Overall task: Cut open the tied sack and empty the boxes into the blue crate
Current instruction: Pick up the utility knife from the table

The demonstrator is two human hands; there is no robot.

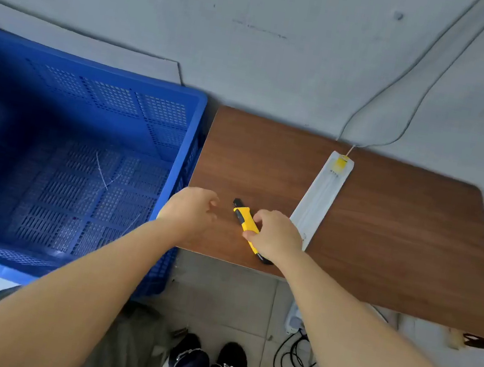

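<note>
wall point(263, 10): grey, scuffed | table point(385, 239): brown wood | floor point(225, 292): pale tiles

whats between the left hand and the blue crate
Nothing: in the head view the left hand overlaps the blue crate's right rim, beside the table.

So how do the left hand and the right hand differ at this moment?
The right hand closes its fingers around the yellow utility knife, while the left hand holds nothing, its fingers loosely curled. The right hand is fully over the wooden table; the left hand is at the table's edge, next to the blue crate. Both are bare and reach forward at about the same height.
</note>
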